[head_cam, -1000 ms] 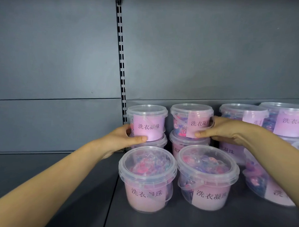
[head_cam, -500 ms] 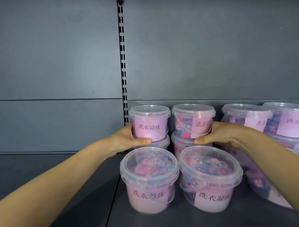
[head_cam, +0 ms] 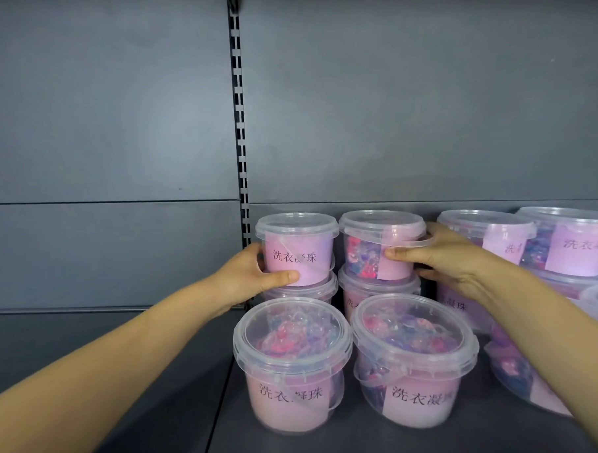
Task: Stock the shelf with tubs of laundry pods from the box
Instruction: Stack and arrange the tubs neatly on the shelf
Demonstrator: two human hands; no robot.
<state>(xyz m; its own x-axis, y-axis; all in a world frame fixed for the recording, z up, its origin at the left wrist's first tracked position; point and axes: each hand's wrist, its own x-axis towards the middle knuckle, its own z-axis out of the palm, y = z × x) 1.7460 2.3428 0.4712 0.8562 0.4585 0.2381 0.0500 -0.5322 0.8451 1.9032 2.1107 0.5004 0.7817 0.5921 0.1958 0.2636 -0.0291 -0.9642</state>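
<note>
Clear tubs of pink and purple laundry pods with pink labels stand on the dark grey shelf [head_cam: 315,446]. My left hand [head_cam: 250,279] grips the top-left tub [head_cam: 298,250], which sits stacked on another tub [head_cam: 301,293]. My right hand [head_cam: 440,256] grips the neighbouring top tub [head_cam: 375,246], also stacked on a lower tub [head_cam: 373,294]. Two more tubs stand in front: the front-left tub [head_cam: 291,370] and the front-right tub [head_cam: 413,365]. The box is out of view.
More stacked tubs [head_cam: 570,248] fill the right side, partly behind my right forearm. A slotted upright [head_cam: 241,138] divides the grey back panel. The shelf part left of the tubs [head_cam: 80,347] holds nothing.
Both hands stay on the two top tubs. The right-hand tub has turned a little, its label now facing more to the right.
</note>
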